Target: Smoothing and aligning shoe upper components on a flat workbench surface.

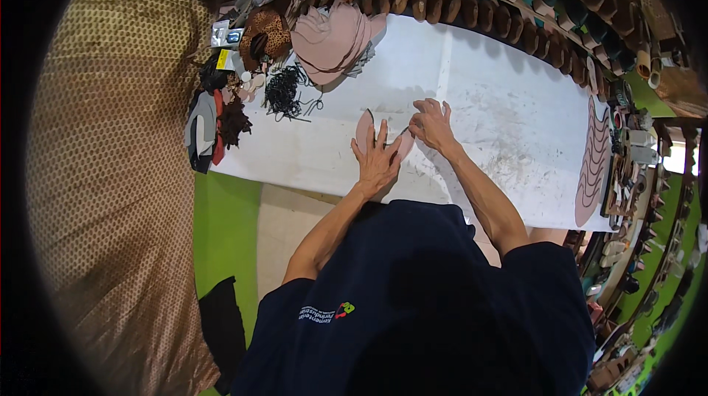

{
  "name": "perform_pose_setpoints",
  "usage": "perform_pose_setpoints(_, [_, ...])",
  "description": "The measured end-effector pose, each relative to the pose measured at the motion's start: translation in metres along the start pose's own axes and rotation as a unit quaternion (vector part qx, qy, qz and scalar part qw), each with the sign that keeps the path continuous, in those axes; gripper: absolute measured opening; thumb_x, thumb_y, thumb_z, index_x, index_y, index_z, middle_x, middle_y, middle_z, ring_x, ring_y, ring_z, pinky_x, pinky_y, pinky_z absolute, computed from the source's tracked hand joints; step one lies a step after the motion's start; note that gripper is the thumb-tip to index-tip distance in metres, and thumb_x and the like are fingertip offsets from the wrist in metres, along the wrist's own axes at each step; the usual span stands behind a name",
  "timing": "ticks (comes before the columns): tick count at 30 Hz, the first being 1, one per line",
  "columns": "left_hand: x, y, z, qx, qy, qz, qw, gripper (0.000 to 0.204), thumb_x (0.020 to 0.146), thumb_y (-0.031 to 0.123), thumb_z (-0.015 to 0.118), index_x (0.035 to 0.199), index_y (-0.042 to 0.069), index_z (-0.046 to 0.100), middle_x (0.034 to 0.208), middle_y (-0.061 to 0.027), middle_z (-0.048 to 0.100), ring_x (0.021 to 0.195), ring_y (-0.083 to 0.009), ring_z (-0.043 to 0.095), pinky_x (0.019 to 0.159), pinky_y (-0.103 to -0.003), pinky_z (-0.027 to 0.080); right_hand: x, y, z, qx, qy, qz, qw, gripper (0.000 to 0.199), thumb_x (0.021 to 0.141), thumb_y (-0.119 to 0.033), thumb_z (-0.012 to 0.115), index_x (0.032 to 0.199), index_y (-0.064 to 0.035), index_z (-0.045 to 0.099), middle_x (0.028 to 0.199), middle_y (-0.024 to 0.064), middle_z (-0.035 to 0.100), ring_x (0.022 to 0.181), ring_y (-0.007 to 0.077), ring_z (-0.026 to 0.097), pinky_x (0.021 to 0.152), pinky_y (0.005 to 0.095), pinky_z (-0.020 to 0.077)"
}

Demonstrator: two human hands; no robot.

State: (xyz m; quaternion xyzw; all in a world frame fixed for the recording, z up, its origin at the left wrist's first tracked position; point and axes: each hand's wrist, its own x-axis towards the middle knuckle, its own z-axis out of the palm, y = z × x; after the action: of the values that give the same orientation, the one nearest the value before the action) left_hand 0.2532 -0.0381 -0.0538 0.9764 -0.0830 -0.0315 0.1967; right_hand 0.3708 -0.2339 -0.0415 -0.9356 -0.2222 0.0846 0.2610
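Observation:
A curved, pink shoe-upper piece (363, 129) with a dark edge lies on the white worktable, its two arms pointing away from me. My left hand (377, 164) rests over its near part with the fingers spread, pressing it against the table and hiding much of it. At the tip of the piece's right arm, my right hand (434, 127) has thumb and index finger pinched at the edge, the other fingers raised. Whether anything small is also between those fingertips cannot be made out.
Stacked pink cut pieces (332, 38) lie at the table's far left, beside a tangle of black laces (284, 92) and a leopard-print piece (265, 36). Brown shoe lasts (435, 7) line the back. Nested wavy pink strips (592, 164) lie at the right end of the white table (501, 116).

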Motion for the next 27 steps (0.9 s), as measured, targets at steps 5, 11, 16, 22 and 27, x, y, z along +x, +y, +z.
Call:
perform_pose_setpoints(5, [0.0001, -0.0003, 0.0025, 0.012, 0.011, 0.022, 1.000, 0.050, 0.096, 0.031, 0.066, 0.145, 0.025, 0.061, 0.177, -0.0133, 0.017, 0.159, -0.0438, 0.016, 0.109, -0.085, 0.015, -0.0004, -0.0011, -0.0008, 0.002, -0.004, 0.006, 1.000, 0.017, 0.089, -0.027, 0.073, 0.092, -0.0129, 0.082, 0.144, 0.0080, 0.060, 0.146, 0.0345, 0.042, 0.119, 0.0736, 0.0185])
perform_pose_setpoints(11, [0.0001, 0.0038, 0.0056, 0.015, 0.038, 0.031, 0.999, 0.050, 0.096, 0.030, 0.066, 0.144, 0.020, 0.060, 0.175, -0.0161, 0.022, 0.157, -0.0435, 0.021, 0.110, -0.080, 0.017, 0.0000, -0.0044, -0.0034, 0.017, -0.018, 0.017, 1.000, 0.019, 0.090, -0.030, 0.072, 0.093, -0.0135, 0.082, 0.145, 0.0072, 0.059, 0.146, 0.0340, 0.042, 0.119, 0.0741, 0.0158])
perform_pose_setpoints(16, [0.0042, 0.0074, 0.0009, 0.000, 0.043, 0.022, 0.999, 0.049, 0.095, 0.029, 0.066, 0.144, 0.021, 0.061, 0.174, -0.0173, 0.023, 0.156, -0.0434, 0.022, 0.110, -0.080, 0.017, -0.0007, -0.0016, -0.0007, 0.006, -0.016, 0.021, 1.000, 0.019, 0.091, -0.030, 0.072, 0.093, -0.0136, 0.082, 0.145, 0.0070, 0.060, 0.146, 0.0339, 0.042, 0.119, 0.0742, 0.0158])
perform_pose_setpoints(22, [0.0073, 0.0060, 0.0003, 0.015, 0.032, 0.023, 0.999, 0.049, 0.096, 0.030, 0.065, 0.145, 0.025, 0.061, 0.175, -0.0158, 0.022, 0.156, -0.0436, 0.022, 0.109, -0.082, 0.016, -0.0012, -0.0006, 0.0007, 0.008, -0.012, 0.018, 1.000, 0.019, 0.090, -0.029, 0.073, 0.092, -0.0126, 0.082, 0.146, 0.0067, 0.059, 0.146, 0.0340, 0.042, 0.119, 0.0748, 0.0161])
perform_pose_setpoints(27, [0.0090, 0.0034, 0.0026, 0.024, 0.042, 0.030, 0.998, 0.048, 0.097, 0.031, 0.064, 0.144, 0.024, 0.063, 0.175, -0.0161, 0.023, 0.155, -0.0443, 0.023, 0.109, -0.082, 0.015, -0.0011, -0.0002, 0.0005, 0.004, -0.017, 0.021, 1.000, 0.018, 0.089, -0.028, 0.073, 0.092, -0.0125, 0.082, 0.146, 0.0068, 0.059, 0.147, 0.0346, 0.041, 0.119, 0.0754, 0.0163])
